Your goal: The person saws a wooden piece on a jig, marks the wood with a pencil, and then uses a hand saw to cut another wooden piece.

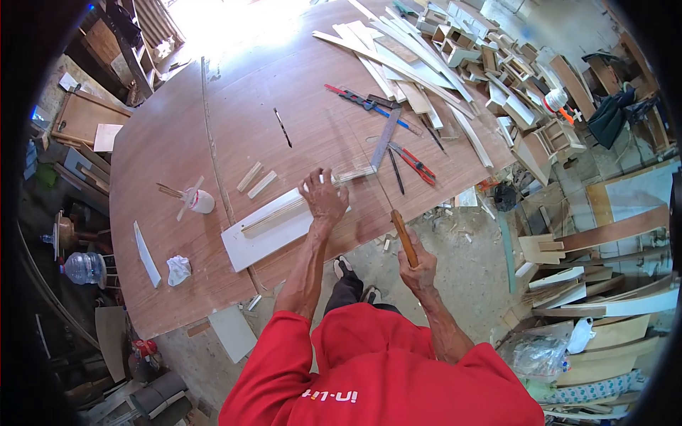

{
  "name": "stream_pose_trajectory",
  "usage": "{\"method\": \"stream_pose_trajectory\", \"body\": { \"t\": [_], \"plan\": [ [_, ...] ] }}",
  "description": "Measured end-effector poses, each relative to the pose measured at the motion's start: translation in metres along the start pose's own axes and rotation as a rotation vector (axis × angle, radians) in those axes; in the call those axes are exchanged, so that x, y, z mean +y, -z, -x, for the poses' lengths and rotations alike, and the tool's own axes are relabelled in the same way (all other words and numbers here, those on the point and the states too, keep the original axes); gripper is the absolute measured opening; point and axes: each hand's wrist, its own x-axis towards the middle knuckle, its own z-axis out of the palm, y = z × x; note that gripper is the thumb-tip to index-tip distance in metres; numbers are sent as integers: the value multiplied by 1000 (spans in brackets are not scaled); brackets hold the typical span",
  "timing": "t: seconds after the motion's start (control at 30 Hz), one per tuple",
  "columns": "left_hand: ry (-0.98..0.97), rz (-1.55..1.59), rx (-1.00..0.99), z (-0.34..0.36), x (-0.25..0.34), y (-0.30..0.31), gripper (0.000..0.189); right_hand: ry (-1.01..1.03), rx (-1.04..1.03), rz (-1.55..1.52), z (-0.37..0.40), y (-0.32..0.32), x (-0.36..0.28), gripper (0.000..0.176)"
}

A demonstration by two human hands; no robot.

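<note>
Pressing down with the left hand (324,197), fingers spread wide, on a thin wood strip (273,215) lying on the white board (259,241) on the big table (170,156). Gripping a wooden-handled tool (405,238) in the right hand (420,266), fingers curled tight around it, just past the table's edge.

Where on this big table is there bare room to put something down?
Bare plywood lies between the white cup and the sunlit far edge, and around the thin dark rod. It is crowded right of the left hand: steel square, red pliers, piled wood strips. The right hand holds a wooden-handled tool.
</note>
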Motion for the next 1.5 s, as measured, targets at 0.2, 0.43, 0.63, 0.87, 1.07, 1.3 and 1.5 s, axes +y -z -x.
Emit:
{"method": "stream_pose_trajectory", "body": {
  "t": [0.2, 0.43, 0.63, 0.87, 1.07, 1.3, 1.5],
  "plan": [
    [-153, -151, -328, -40, 5, -16, 39, 128, -8, 107, -36, -17, -4, 58],
    [-100, 137, -170, -62, -1, 13, 28, 222, 37, 191, -57, -39, 2, 59],
    [251, 642, -105, -82, -18, 41, 19, 269, -38, 323, -75, -67, 4, 60],
    [90, 860, 23, -94, -23, 63, 14, 344, -109, 401, -94, -93, -2, 63],
    [109, 763, 56, -89, -17, 72, 21, 319, -220, 512, -100, -113, 8, 68],
    [303, 983, -38, -81, -11, 77, 20, 282, -301, 571, -97, -124, 18, 71],
    [115, 670, -84, -79, -17, 83, 27, 251, -298, 512, -105, -119, 15, 56]
  ]
}}
